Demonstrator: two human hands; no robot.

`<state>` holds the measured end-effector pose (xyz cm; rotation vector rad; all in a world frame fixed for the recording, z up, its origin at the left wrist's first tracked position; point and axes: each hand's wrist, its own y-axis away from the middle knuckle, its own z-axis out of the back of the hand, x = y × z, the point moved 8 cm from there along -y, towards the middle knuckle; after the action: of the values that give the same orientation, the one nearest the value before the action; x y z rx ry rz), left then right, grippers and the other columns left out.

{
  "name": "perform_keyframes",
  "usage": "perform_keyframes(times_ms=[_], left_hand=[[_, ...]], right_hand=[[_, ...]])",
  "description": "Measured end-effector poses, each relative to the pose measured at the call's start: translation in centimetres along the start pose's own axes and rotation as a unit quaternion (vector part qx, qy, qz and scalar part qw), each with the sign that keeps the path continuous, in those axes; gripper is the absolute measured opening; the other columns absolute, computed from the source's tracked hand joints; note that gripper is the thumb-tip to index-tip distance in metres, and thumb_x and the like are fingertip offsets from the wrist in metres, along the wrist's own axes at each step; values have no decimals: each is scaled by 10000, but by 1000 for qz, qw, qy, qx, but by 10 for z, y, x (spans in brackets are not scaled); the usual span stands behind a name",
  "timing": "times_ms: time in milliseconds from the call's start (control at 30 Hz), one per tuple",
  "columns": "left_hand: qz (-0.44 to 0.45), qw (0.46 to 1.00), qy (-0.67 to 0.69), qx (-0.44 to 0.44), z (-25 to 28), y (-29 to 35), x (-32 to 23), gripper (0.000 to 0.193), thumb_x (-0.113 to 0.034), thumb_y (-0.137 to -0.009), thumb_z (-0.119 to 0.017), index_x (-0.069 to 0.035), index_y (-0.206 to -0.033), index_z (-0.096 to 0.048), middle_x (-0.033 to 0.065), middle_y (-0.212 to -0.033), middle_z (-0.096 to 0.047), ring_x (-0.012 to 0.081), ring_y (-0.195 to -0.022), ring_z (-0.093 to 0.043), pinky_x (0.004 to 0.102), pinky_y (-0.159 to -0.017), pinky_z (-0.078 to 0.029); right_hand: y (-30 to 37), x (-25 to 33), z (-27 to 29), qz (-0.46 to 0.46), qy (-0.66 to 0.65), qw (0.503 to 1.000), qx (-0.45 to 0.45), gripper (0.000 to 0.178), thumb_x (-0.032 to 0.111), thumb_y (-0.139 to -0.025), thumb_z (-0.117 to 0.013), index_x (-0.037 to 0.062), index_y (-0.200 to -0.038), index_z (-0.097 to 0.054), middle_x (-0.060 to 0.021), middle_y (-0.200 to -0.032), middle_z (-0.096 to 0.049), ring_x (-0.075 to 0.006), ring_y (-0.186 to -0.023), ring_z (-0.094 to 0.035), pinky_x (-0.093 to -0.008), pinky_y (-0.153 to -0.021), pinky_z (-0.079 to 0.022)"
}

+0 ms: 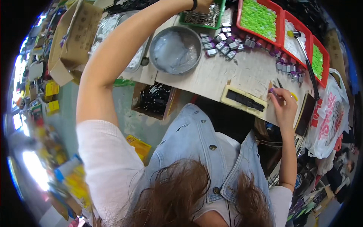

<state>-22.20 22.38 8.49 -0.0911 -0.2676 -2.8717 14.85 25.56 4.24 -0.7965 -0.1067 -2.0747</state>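
My left arm stretches to the top edge, where my left hand (204,5) is over a green tray (218,23) of small metal parts (200,19). Its fingers are cut off or hidden there. Over the right part of the table, my right hand (285,106) pinches a small purple piece (271,90) between thumb and fingers. Just left of that hand lies a cream-coloured block (229,95) with a black part (245,101) set in its recess. Several small silver-and-purple pieces (227,47) are heaped beyond, below the green tray.
Red trays hold bright green pieces (259,19) and white pieces (293,41). A round metal bowl (153,56) lined with plastic stands left of centre. A black-handled hammer (308,64) leans across the red trays. A white plastic bag (327,117) hangs at the right.
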Motion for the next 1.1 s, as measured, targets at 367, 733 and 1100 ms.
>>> perform_keyframes(times_ms=[367,733,1100], left_hand=[[6,942,183,-280,10,31,30,107,-114,-786,-606,-51,-839,-674,187,-833,-690,385,-800,-667,460,-729,-532],[67,808,530,-248,-6,117,31,155,-129,-768,-711,-4,-859,-697,148,-708,-691,220,-650,-690,299,-617,-538],[74,863,370,-336,-30,32,36,190,-274,-689,-690,-103,-764,-726,74,-731,-716,232,-682,-694,338,-676,-553]], right_hand=[[-1,128,-50,151,-106,982,28,213,6,-740,-782,35,-933,-697,-88,-894,-670,-251,-840,-648,-329,-716,-523],[-87,98,-31,191,-93,977,16,353,167,-814,-770,66,-1130,-649,-70,-935,-674,-163,-772,-627,-291,-680,-496],[-230,33,-54,84,117,987,76,250,156,-744,-685,44,-967,-677,-118,-864,-722,-289,-820,-695,-384,-740,-536]])
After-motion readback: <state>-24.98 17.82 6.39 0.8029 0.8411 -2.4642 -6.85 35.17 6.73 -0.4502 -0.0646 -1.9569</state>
